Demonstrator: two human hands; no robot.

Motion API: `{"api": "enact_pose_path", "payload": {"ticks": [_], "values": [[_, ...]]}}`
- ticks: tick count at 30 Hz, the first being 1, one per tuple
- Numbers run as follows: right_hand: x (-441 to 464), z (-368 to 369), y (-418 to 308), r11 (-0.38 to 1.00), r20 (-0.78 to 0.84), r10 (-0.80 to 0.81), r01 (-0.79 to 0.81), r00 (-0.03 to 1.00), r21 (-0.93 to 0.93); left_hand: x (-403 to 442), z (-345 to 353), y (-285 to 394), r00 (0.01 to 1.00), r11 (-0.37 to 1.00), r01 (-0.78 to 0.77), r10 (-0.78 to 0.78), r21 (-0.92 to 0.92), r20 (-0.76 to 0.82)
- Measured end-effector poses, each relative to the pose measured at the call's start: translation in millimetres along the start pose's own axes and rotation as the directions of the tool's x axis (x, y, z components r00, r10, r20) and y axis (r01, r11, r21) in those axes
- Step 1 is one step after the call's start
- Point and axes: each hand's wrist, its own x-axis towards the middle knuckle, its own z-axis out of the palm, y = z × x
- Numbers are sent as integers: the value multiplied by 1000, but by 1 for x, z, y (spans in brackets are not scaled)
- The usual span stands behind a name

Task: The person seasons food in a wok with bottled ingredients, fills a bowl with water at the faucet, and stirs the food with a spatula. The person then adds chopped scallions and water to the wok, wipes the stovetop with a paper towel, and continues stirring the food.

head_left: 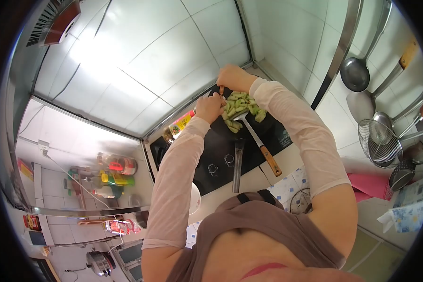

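Observation:
My left hand point(209, 107) and my right hand point(235, 78) are close together at the far side of a dark pan. Fingers of both are pinched around something small and reddish-brown between them, whose kind I cannot make out. Just below the hands lie cut pieces of a green vegetable point(239, 104) in the pan. A spatula with a wooden handle point(270, 161) rests with its metal blade among the pieces, and no hand touches it. The pan's long metal handle point(238, 165) points toward my body.
The black stove top point(207, 150) carries the pan. Bottles and a yellow-labelled package point(181, 123) stand at its back left. A white bowl point(194, 198) is partly behind my left sleeve. Ladles point(356, 74) and strainers point(380, 143) hang at right. More bottles point(117, 178) stand left.

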Motion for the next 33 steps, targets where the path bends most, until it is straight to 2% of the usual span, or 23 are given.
{"api": "enact_pose_path", "payload": {"ticks": [4,7,10,13,16,19,22,25,28,31,33], "values": [[-7,7,12,985,23,120,-122,992,120,8,-4,-7,996,997,21,-27,73,83],[-25,7,14,955,-305,214,-133,928,265,15,-2,-18,996,999,-33,32,6,81],[-53,-25,8,875,-377,336,-138,863,463,18,-6,-17,994,1000,-2,1,10,111],[-91,-56,-11,840,-450,424,-156,786,520,18,-13,-13,994,1000,0,-1,10,109],[-136,-74,-33,706,-308,568,-260,763,659,25,-14,-11,991,999,30,-35,39,129],[-175,-73,-56,545,-176,696,-352,696,761,30,-20,-14,995,999,21,-18,-26,103],[-207,-62,-78,457,-76,755,-440,652,773,28,-24,-10,988,998,53,-56,19,141],[-227,-51,-104,463,-38,747,-479,663,746,17,-32,-15,997,996,39,-34,-77,73],[-235,-51,-128,495,32,697,-513,716,702,13,-39,-16,983,984,166,-160,-71,90],[-233,-49,-158,707,-145,617,-464,774,534,9,-48,-15,971,950,237,-237,-201,23],[-237,-48,-179,660,60,617,-557,785,505,3,-56,-14,950,920,278,-305,-277,-61]]}}
